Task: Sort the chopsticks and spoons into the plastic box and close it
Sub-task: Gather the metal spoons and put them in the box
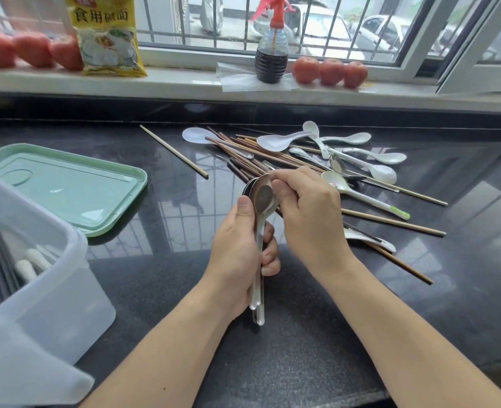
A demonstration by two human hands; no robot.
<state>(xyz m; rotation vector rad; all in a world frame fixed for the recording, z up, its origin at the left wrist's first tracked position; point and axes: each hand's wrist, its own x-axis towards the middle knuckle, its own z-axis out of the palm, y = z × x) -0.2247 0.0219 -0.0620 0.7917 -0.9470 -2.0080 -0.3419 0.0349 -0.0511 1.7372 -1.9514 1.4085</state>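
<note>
My left hand (pixel 237 254) grips a stack of spoons (pixel 261 201) by their handles, bowls up, over the black counter. My right hand (pixel 308 207) curls its fingers round the right edge of the top metal spoon's bowl. Behind my hands lies a heap of brown chopsticks (pixel 249 154) mixed with white spoons (pixel 275 141) and metal spoons. The clear plastic box (pixel 46 293) stands at the left with dark chopsticks and white handles inside. Its green lid (pixel 66 187) lies flat beside it.
One loose chopstick (pixel 174 151) lies left of the heap, and more chopsticks (pixel 390 222) stick out at the right. On the window sill stand a dark sauce bottle (pixel 271 60), tomatoes (pixel 328 71) and a yellow packet (pixel 108 36).
</note>
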